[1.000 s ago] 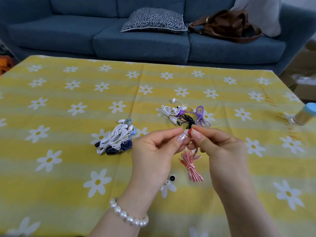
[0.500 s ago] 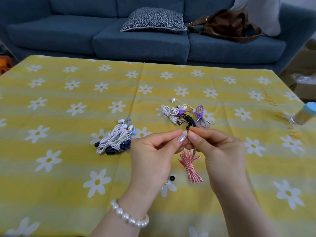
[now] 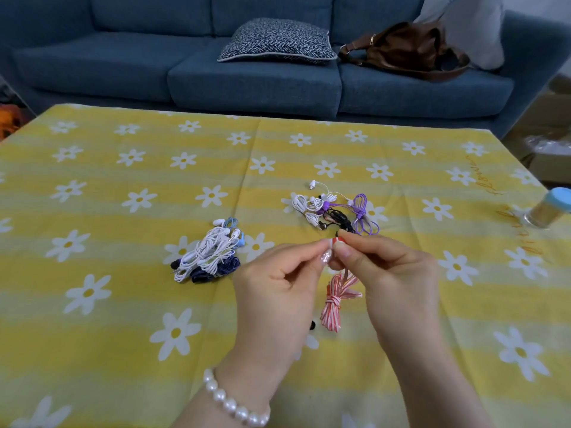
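Both hands meet at one small point: the left hand (image 3: 278,291) and the right hand (image 3: 398,279) each pinch the red-and-white earbud (image 3: 336,241) between thumb and forefinger tips, other fingers loosely curled, so almost nothing of the bud shows. From that pinch its cable drops to the striped earphone bundle (image 3: 332,307), tied at the middle and hanging between the wrists just above the daisy tablecloth (image 3: 123,319). Just left of the bundle's lower end a small black ear tip (image 3: 313,325) lies on the cloth, half covered by the left hand. Farther left of the bundle sits a pile of wound white and navy earphones (image 3: 207,254); beyond the bundle lies a looser heap of white, black and purple ones (image 3: 336,211); far right of it a blue-lidded jar (image 3: 548,211) is cut by the frame edge. The likely slip here is the tiny bud or its tip popping from the fingertips if they press or twist unevenly, and it could roll out of sight on the patterned cloth. A tug could also loosen the bundle's knot. Whether the bud wears a tip cannot be told; the fingers hide it.
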A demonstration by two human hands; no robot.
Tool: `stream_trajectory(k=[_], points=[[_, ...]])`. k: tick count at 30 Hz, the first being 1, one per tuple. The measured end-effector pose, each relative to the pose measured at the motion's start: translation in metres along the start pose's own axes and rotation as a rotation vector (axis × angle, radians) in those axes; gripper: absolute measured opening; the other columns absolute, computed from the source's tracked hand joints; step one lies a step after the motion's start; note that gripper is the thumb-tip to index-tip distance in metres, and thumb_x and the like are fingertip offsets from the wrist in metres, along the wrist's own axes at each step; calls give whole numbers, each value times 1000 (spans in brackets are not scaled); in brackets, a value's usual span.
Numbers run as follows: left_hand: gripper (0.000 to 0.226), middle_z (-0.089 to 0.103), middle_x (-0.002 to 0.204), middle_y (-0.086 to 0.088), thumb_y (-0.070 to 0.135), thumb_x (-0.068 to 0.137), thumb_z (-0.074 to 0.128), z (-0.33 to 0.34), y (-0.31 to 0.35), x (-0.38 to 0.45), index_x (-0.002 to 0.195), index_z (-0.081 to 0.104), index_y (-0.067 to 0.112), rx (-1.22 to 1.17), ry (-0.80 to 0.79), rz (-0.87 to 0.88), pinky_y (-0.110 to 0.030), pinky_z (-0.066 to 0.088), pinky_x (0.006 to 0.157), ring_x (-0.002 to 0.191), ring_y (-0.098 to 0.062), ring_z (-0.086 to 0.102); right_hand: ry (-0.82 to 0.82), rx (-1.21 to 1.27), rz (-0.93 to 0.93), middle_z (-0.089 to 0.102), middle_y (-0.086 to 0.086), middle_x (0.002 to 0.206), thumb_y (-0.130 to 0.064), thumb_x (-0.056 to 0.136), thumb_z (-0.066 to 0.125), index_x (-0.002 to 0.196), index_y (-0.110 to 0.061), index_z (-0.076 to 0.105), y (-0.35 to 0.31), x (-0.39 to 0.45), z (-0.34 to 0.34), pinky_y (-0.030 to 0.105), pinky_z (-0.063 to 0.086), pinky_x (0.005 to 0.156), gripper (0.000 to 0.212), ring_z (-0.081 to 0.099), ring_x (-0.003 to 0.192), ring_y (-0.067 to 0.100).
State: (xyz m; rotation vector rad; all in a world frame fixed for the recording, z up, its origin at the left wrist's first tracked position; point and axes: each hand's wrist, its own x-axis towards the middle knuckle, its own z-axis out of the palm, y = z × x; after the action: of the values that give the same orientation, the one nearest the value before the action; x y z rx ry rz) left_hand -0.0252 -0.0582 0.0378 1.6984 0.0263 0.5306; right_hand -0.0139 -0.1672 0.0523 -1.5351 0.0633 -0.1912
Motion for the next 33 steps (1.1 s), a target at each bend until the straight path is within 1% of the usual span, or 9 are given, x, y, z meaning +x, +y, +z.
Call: stream_trajectory(k=[3,6,9,14,19,22,26,30,33], points=[[25,73,66,-1,-8,70,69,-2,9,8,71,74,16,-302,-58,-254,-19,54,62,63,-15,71,-69,169,116,71,7,62,-8,61,72,67,-16,76,-3,1,-4,19,52,58,12,67,58,15],[11,72,64,-7,5,56,70,-6,9,14,64,74,12,-476,-101,-402,-21,55,58,59,-17,70,-109,245,128,72,8,65,-18,52,72,68,-20,77,-4,1,-5,23,53,62,17,67,60,18],[14,71,63,-9,7,51,68,-8,8,17,63,74,10,-572,-144,-480,-22,56,57,57,-17,69,-135,278,125,71,10,63,-21,48,73,69,-17,77,-5,1,-4,21,51,60,22,66,57,18],[15,70,61,-10,7,48,68,-10,5,19,62,73,9,-593,-179,-497,-24,57,59,55,-18,68,-159,256,114,69,10,59,-12,54,70,71,-13,76,-6,1,-5,19,50,57,18,64,54,17],[13,69,59,-11,8,55,67,-8,4,17,66,74,7,-587,-217,-524,-24,56,55,53,-19,67,-113,148,118,70,7,61,-21,53,72,72,-21,76,-6,-2,-5,23,51,53,19,66,58,16],[15,67,57,-10,7,62,63,-3,6,13,71,74,5,-615,-209,-508,-21,53,51,52,-16,65,-72,150,81,72,2,62,-9,60,71,69,-16,75,-8,-2,-4,17,50,52,12,67,59,10],[18,71,65,-6,12,63,63,4,5,7,75,76,10,-631,-179,-472,-20,53,60,61,-14,68,6,126,-30,70,-6,61,6,67,70,72,-12,71,-9,-4,0,12,48,55,19,65,57,3],[21,74,80,-7,13,63,64,8,2,2,80,76,13,-636,-154,-431,-20,53,68,74,-15,70,76,102,-87,69,-5,62,-9,60,73,69,-16,73,-8,-6,3,13,47,56,11,63,57,6],[18,74,82,-8,10,67,66,9,1,1,81,76,12,-627,-139,-391,-21,53,69,76,-17,70,91,76,-85,67,2,61,-4,64,74,66,-20,73,-7,-6,2,13,44,47,17,57,52,8]])
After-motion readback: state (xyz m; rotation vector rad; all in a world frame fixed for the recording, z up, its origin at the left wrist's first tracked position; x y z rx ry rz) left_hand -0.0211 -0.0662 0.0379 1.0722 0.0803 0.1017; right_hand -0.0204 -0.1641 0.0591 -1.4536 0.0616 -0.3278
